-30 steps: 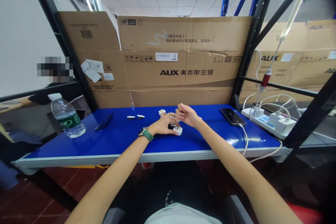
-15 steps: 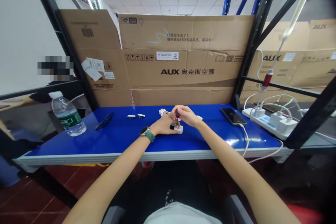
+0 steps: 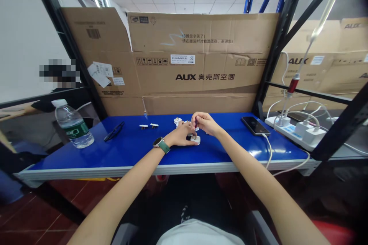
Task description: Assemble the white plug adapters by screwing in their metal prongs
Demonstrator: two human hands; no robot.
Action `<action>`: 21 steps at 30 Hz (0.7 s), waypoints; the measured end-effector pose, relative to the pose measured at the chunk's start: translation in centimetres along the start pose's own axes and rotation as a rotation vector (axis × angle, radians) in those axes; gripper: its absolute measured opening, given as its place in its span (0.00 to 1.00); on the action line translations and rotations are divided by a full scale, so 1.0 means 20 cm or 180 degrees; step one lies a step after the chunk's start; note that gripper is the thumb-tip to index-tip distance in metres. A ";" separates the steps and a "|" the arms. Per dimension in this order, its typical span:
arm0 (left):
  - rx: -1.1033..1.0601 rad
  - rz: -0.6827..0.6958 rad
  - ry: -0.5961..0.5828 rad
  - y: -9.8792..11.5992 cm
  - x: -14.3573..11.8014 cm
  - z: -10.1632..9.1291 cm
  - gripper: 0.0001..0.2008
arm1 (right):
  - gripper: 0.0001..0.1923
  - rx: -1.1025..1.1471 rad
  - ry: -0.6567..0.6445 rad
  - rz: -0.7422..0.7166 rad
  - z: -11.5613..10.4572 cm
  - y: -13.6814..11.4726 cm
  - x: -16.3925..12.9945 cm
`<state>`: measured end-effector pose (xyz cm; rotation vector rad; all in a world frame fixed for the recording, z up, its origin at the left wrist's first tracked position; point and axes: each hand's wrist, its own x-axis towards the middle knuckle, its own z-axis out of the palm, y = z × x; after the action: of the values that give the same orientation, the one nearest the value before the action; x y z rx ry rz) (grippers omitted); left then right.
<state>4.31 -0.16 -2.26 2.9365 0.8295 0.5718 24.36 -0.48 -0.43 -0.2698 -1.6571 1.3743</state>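
Note:
My left hand (image 3: 180, 136), with a green watch on its wrist, grips a small white plug (image 3: 196, 140) and holds it down on the blue table (image 3: 132, 153). My right hand (image 3: 203, 123) is closed on a small screwdriver (image 3: 195, 130) with a dark red handle; its tip stands upright on top of the plug. Another white plug part (image 3: 177, 121) lies just behind my hands. Two small plug pieces (image 3: 148, 126) lie to the left of them.
A water bottle (image 3: 71, 124) stands at the table's left end, with black glasses (image 3: 114, 131) beside it. A phone (image 3: 253, 125) on a cable lies at the right, near a power strip (image 3: 299, 134) with chargers. Cardboard boxes (image 3: 201, 61) wall the back. A person sits far left.
My right hand has come down from a raised pose and set the screwdriver onto the plug. My left hand has stayed on the plug.

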 end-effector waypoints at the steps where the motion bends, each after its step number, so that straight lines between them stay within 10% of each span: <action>1: 0.0014 0.0001 0.0002 0.00 0.00 0.00 0.23 | 0.21 0.0036 -0.0047 0.0011 0.01 0.00 0.00; 21: 0.0143 0.0063 -0.0074 0.03 -0.01 -0.01 0.22 | 0.11 -0.1865 0.0791 -0.0827 0.00 -0.02 -0.01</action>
<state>4.43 -0.82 -1.98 2.9891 0.8226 0.5261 24.59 -0.76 -0.10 -0.5180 -1.7754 0.6134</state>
